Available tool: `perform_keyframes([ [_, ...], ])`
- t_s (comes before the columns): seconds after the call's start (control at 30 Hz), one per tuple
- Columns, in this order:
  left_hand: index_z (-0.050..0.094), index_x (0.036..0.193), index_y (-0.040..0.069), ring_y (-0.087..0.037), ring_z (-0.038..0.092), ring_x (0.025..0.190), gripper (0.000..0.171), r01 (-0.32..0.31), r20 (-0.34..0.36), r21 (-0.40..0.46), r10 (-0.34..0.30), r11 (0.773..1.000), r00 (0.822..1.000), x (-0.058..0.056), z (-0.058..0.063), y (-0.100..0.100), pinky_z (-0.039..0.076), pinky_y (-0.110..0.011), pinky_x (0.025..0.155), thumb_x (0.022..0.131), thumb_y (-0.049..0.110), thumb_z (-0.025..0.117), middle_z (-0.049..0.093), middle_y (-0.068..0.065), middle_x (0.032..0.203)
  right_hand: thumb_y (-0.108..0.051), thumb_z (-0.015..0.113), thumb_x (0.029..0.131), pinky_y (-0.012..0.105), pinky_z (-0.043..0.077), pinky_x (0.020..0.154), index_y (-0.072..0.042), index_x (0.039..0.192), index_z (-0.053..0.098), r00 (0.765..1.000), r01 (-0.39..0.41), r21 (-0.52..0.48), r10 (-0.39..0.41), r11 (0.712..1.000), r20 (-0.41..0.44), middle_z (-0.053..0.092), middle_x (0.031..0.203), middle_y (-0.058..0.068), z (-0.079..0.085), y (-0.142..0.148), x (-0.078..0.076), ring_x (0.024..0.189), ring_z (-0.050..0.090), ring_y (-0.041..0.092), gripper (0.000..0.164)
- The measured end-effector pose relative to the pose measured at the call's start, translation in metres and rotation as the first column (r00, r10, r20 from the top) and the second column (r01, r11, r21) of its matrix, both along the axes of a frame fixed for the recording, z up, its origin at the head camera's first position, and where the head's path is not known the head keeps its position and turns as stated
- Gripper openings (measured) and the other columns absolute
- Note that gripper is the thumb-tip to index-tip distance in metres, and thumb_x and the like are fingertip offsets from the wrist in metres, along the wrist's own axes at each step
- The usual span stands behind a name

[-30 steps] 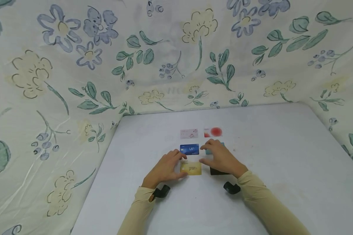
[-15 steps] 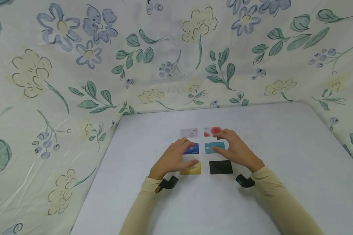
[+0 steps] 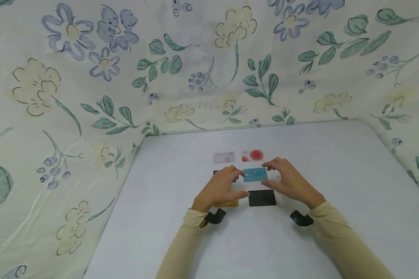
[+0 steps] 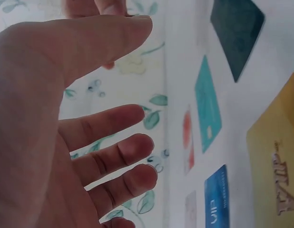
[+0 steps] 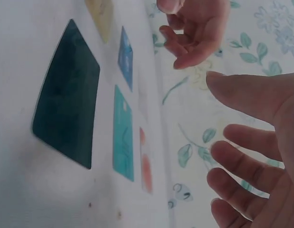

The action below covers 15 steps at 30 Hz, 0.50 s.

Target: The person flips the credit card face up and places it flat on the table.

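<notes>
Several flat cards lie in two columns on the white table. Over the left column my left hand (image 3: 218, 190) hovers with its fingers loosely bent, partly covering the blue VIP card (image 4: 217, 197) and the gold card (image 4: 275, 161). My right hand (image 3: 290, 184) hangs just right of the teal card (image 3: 255, 175), thumb and fingers spread apart. Both wrist views show a gap between the fingers and the cards, and neither hand holds anything. A black card (image 3: 262, 198) lies nearest on the right. Farthest back are a pale pink card (image 3: 224, 157) and a white card with a red circle (image 3: 253, 155).
The white table (image 3: 335, 174) extends around the cards on all sides. A flowered cloth (image 3: 202, 50) rises behind it and along both sides. A small black device (image 3: 215, 216) is on the left wrist and another black device (image 3: 302, 218) on the right.
My left hand has shifted to the right across the left column. The right hand has moved right, off the teal and black cards, uncovering both. The cards stay in their places.
</notes>
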State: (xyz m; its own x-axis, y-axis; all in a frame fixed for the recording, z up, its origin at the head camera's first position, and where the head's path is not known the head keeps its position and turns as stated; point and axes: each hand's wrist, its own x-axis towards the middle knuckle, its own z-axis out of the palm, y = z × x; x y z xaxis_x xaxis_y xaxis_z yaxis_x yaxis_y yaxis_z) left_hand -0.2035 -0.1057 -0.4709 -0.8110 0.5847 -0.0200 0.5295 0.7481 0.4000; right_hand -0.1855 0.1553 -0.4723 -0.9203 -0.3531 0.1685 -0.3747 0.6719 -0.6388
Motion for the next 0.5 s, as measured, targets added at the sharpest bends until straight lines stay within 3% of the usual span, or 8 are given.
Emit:
perform_keyframes([
  [0.17, 0.065, 0.131, 0.019, -0.016, 0.059, 0.105, 0.06, 0.0, -0.011, -0.078, -0.001, 0.997, 1.0, 0.003, -0.004, 0.008, 0.053, -0.037, 0.095, 0.086, 0.057, 0.075, 0.064, -0.001, 0.121, -0.028, 0.082, 0.088, 0.052, 0.053, 0.095, -0.004, 0.135, 0.064, 0.999, -0.031, 0.041, 0.029, 0.999, 0.028, 0.064, 0.122, 0.015, -0.006, 0.004, -0.003, 0.116, 0.055, 0.035, 0.056],
  [0.5, 0.066, 0.128, 0.021, -0.013, 0.054, 0.094, 0.059, 0.077, -0.066, -0.165, -0.089, 0.983, 0.994, 0.002, -0.018, 0.016, 0.049, -0.03, 0.085, 0.084, 0.059, 0.077, 0.063, 0.002, 0.113, -0.038, 0.091, 0.077, 0.047, 0.05, 0.09, -0.005, 0.121, 0.072, 0.993, -0.115, 0.158, 0.109, 0.981, 0.044, 0.066, 0.117, 0.011, -0.018, 0.009, -0.006, 0.108, 0.056, 0.03, 0.058],
])
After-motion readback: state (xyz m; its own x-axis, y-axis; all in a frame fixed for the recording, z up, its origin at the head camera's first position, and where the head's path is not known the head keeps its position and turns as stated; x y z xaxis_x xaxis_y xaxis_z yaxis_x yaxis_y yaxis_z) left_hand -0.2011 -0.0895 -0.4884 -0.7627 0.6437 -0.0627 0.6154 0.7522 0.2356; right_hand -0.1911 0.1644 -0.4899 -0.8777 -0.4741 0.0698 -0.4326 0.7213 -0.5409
